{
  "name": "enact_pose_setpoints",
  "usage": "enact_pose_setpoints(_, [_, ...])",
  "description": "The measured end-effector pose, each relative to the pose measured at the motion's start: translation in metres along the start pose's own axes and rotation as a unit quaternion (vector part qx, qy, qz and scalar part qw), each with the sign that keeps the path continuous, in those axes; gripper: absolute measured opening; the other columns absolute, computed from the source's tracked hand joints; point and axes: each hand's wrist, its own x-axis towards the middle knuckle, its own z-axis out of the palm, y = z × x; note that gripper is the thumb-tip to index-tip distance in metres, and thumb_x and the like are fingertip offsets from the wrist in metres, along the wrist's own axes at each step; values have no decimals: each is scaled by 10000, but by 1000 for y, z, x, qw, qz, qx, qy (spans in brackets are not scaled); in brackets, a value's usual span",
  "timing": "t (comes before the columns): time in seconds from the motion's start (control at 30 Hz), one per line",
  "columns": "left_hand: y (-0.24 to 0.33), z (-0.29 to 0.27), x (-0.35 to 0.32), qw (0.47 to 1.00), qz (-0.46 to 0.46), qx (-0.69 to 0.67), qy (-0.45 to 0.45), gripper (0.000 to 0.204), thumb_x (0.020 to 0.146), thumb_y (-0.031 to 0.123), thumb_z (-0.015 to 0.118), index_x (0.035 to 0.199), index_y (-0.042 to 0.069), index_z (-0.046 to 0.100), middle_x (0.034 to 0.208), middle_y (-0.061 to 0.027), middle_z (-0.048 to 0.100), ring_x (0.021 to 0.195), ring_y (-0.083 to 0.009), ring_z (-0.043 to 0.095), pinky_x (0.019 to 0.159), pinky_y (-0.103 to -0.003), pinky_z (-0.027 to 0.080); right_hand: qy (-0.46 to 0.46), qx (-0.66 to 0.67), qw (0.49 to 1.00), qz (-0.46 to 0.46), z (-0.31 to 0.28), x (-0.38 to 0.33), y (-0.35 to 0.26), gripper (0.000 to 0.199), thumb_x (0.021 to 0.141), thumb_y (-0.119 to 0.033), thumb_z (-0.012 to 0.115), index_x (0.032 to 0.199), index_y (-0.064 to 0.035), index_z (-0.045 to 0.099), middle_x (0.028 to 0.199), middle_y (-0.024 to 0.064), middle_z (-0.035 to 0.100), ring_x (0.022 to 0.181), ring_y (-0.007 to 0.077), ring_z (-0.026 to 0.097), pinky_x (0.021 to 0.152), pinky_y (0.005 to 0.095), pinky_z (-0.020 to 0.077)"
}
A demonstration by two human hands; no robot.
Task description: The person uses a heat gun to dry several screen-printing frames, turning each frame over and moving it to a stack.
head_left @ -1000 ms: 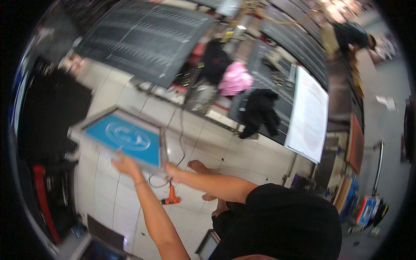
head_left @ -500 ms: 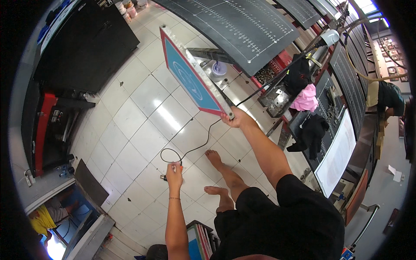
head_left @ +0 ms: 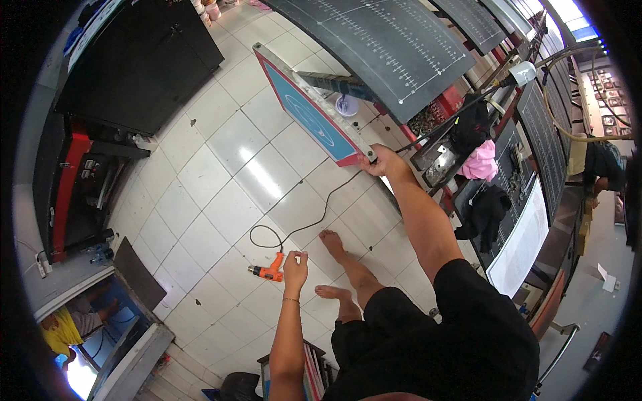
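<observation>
My right hand (head_left: 379, 162) grips the near corner of a screen-printing frame (head_left: 301, 107). The screen is held tilted on edge, its blue mesh showing a pale circular design inside a red border. Below and to the left, my left hand (head_left: 295, 271) is closed, fingers curled with the tips near the thumb; whatever they may hold is hidden. Just left of this hand, apart from it, an orange heat gun (head_left: 270, 268) with a dark nozzle lies over the tiled floor. Its black cord (head_left: 326, 204) loops and runs up toward the screen's corner.
Dark printing boards (head_left: 381, 47) with white scale marks stand at the upper right. A pink cloth (head_left: 480, 160) and black cloth (head_left: 485, 210) lie beside them. A black cabinet (head_left: 144, 60) stands upper left. Framed screens (head_left: 314, 367) rest near my legs. A person in yellow (head_left: 60, 331) is lower left.
My left hand has shifted right, uncovering the heat gun it overlapped before. The screen and my right hand have moved slightly right in the view.
</observation>
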Motion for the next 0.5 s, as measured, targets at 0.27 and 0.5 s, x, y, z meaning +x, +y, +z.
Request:
enact_pose_setpoints(0.27, [12,18,27,990,121,-41,62,326,918,315,622,923,-11,606,834,-211,645,714,-337,599,648,-413,458,-80,54,995,-28,-11,-15,-12,546,945,-433,528,1215,40,494,1072,273,549,781,266,634,519,264,550])
enact_pose_setpoints(0.5, [-6,15,14,995,93,-6,47,321,921,318,617,920,-3,607,810,-215,642,704,-346,598,636,-421,452,5,-231,935,-269,-6,-57,15,934,806,-650,651,1465,-74,326,1310,285,492,949,332,683,633,329,608])
